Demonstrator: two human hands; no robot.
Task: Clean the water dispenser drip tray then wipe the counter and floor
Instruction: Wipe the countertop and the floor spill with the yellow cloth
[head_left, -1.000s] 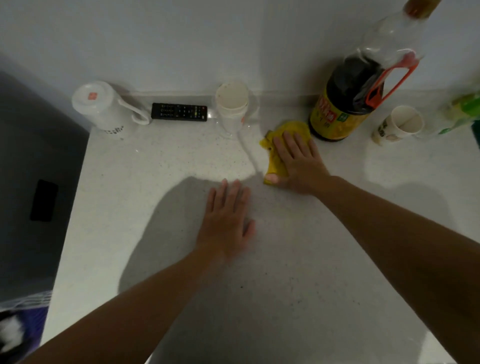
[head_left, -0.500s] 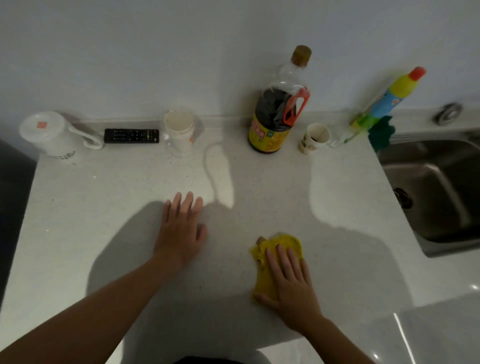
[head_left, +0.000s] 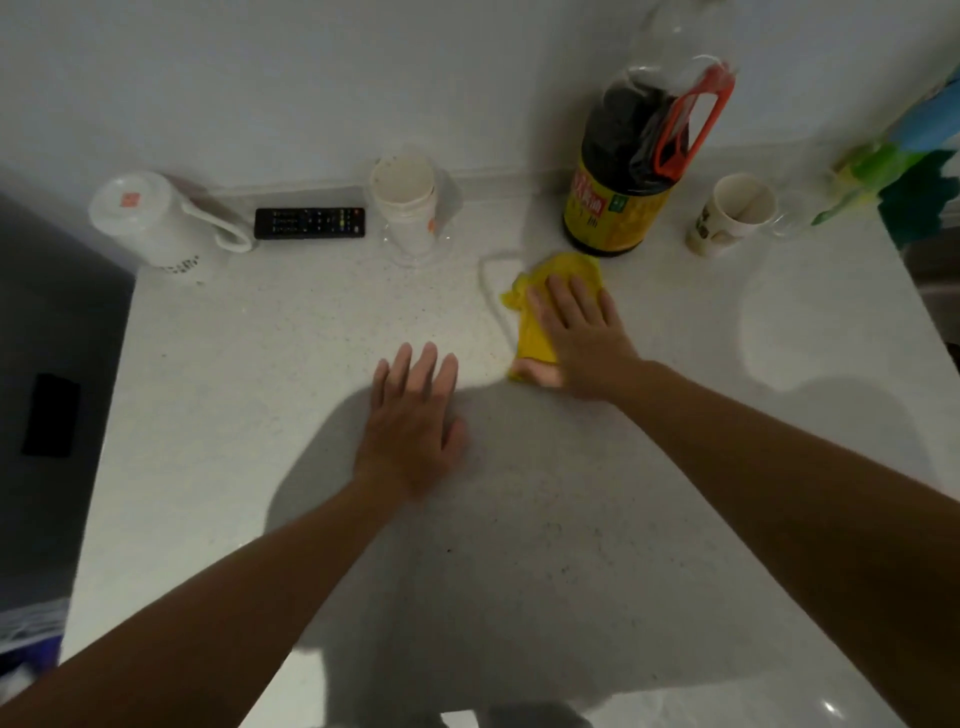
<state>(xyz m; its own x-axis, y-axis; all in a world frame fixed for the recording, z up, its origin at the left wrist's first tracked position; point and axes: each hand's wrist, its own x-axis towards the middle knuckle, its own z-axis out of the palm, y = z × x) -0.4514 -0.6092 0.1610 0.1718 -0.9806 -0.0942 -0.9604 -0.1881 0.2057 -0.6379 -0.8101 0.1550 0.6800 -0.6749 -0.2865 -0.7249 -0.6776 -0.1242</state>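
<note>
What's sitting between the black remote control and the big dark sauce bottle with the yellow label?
A stack of white paper cups stands between the black remote control and the big dark sauce bottle. The head view shows it.

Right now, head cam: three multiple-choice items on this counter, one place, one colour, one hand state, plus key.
1. Where is the remote?
A) on the floor
B) between the white mug and the paper cup stack
C) in a drawer

2. What colour is the cloth?
A) yellow
B) blue
C) red

3. How is the left hand?
A) curled into a fist
B) pinching the cloth
C) flat on the counter, holding nothing

Key:
1 B, it lies by the wall with the mug on one side and the cups on the other.
2 A, yellow shows around the right hand pressing it.
3 C, its fingers lie straight on bare counter.
</note>
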